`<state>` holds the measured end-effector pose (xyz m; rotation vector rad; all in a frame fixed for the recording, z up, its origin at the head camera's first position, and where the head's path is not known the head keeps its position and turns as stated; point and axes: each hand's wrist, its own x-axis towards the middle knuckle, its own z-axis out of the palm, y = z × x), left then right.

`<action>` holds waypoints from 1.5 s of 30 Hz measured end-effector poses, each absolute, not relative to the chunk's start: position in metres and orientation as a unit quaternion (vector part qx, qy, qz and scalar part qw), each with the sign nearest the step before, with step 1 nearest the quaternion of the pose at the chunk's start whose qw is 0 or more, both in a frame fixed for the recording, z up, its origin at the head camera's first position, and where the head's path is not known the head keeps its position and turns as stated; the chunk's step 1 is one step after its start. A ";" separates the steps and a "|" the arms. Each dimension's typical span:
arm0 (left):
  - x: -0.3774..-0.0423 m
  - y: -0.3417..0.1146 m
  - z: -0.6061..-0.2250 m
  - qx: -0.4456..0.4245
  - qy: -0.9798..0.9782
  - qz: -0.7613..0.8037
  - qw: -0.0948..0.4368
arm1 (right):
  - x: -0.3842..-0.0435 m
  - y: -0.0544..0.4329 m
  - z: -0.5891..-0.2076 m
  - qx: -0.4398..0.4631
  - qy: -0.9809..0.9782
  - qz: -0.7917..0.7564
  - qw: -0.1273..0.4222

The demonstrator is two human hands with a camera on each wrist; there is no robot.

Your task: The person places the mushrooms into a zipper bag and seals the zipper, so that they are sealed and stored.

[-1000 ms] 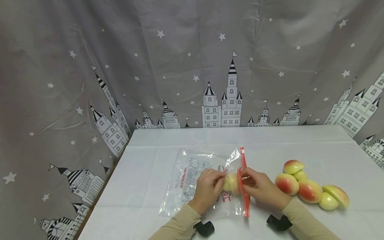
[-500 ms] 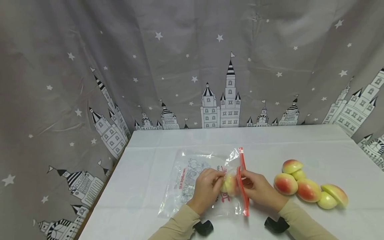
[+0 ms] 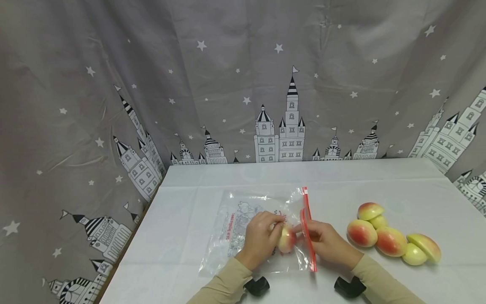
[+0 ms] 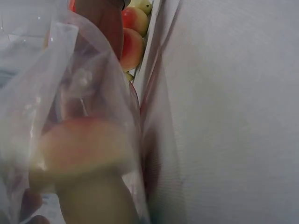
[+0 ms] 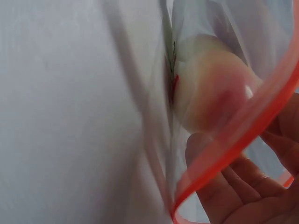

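Note:
A clear zip bag [image 3: 243, 202] with a red zip edge [image 3: 308, 236] lies flat, its mouth to the right. Inside, behind film, is a mushroom [image 3: 287, 240] with a red-and-yellow cap and pale stem. My left hand [image 3: 262, 238] pinches the bag's plastic beside the mushroom. In the left wrist view the mushroom [image 4: 84, 149] shows blurred through the plastic. My right hand [image 3: 326, 240] has its fingers through the bag's mouth, at the cap. The right wrist view shows those fingers [image 5: 198, 147] fairly straight under the red edge, close to the cap [image 5: 219, 93]; whether they touch is unclear.
Several more mushrooms lie in a group to the right, among them a red cap [image 3: 362, 233] and a mushroom on its side [image 3: 425, 247]. White cloth covers the table [image 3: 182, 219]. A grey castle-print curtain [image 3: 228, 84] hangs behind it. Black wrist mounts [image 3: 350, 287] sit under both forearms.
The mushroom has shifted left, deeper into the bag, and its red cap now shows more. My right fingers have followed it inward. My left hand has barely moved.

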<state>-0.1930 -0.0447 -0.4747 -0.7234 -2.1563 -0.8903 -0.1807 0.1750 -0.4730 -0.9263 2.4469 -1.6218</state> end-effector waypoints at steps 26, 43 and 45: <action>-0.189 -0.043 -0.468 -0.290 -0.845 -0.293 0.341 | -0.177 0.171 -0.475 -0.363 0.809 -0.462 0.031; -0.190 -0.042 -0.474 -0.295 -0.848 -0.276 0.342 | -0.179 0.173 -0.476 -0.335 0.821 -0.457 0.065; -0.190 -0.043 -0.476 -0.294 -0.849 -0.275 0.343 | -0.179 0.174 -0.473 -0.328 0.824 -0.456 0.072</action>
